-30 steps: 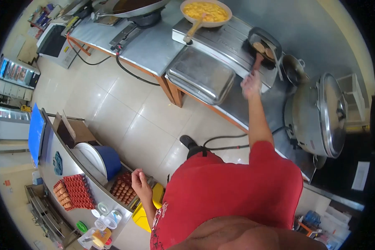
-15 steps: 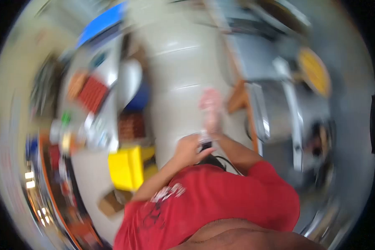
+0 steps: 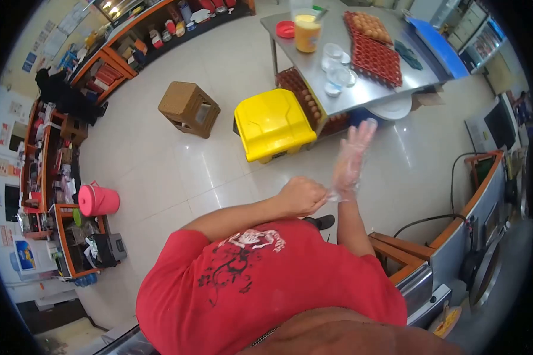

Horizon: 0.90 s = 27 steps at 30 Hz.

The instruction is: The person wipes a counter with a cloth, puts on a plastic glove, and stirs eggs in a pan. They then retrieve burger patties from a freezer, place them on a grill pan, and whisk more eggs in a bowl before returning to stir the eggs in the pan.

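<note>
Pinches the cuff of a clear plastic glove (image 3: 361,144) in the fingers of the left hand (image 3: 305,196), closed tight at the wrist of the right hand (image 3: 349,167), which is inside the glove, fingers raised and somewhat spread. Just behind both, a red shirt (image 3: 278,266) with white and black scrolled print, no word of it readable. Ahead, the near edge of a steel desk (image 3: 364,97), too uncertain in depth to tell how near to the fingertips. On it, clear containers (image 3: 336,74) close to that edge; farther in, a tub of yellow contents (image 3: 307,36) with a label too small to read, beside a red lid (image 3: 285,29); next to them, red egg trays (image 3: 376,59), one with brown eggs (image 3: 370,26), then a dark green cloth (image 3: 408,54) and a blue panel (image 3: 435,47) at the far side. Against the left end of the desk, a yellow bin (image 3: 272,121); well apart from it, a brown stool (image 3: 186,105). Open tiled floor (image 3: 219,177) around the stool and on to a pink bucket (image 3: 99,199) and crowded shelves (image 3: 106,71), near a person in black (image 3: 65,94). On the wall, posters (image 3: 53,44) with print too small to read. To the right, wooden framing (image 3: 402,254) and a black hose (image 3: 429,220) along the floor's border.
</note>
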Each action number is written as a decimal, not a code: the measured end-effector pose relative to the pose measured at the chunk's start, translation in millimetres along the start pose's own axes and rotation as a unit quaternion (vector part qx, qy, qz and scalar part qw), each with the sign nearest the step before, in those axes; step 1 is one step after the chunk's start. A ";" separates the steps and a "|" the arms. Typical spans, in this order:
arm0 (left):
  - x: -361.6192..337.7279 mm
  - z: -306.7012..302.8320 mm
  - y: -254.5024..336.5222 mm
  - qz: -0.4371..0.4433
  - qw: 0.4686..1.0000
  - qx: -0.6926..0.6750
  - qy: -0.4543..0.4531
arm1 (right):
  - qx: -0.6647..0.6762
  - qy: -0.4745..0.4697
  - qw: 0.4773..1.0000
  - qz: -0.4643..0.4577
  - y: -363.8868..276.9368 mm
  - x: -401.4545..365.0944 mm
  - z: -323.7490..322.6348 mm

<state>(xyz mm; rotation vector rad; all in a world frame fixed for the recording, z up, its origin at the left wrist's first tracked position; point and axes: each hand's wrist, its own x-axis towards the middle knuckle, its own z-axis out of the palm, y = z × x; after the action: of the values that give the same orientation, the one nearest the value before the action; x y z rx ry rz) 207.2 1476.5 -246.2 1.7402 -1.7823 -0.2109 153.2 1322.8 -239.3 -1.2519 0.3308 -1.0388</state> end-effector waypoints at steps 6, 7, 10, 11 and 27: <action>-89.4 -85.7 -71.2 -0.008 0.998 0.058 0.015 | 0.123 -0.085 0.986 0.074 65.8 -6.1 152.2; -95.8 -96.8 -79.3 -0.009 0.999 0.050 0.017 | 0.132 -0.102 0.983 0.076 71.7 -4.0 167.3; -97.9 -124.1 -117.0 -0.004 0.999 0.032 0.015 | 0.127 -0.125 0.982 0.064 102.0 18.3 201.0; -97.7 -130.9 -132.7 -0.005 1.000 0.025 0.007 | 0.119 -0.127 0.983 0.061 114.4 26.3 207.9; -536.8 -122.6 -500.1 -0.835 0.491 -0.250 0.022 | 0.010 0.054 0.909 0.413 308.2 232.4 307.2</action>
<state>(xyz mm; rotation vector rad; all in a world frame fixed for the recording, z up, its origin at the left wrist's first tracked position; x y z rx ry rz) 655.7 1964.1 -584.5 2.1896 0.6647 -1.2329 637.0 1314.7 -335.7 -0.8877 0.8471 -0.3703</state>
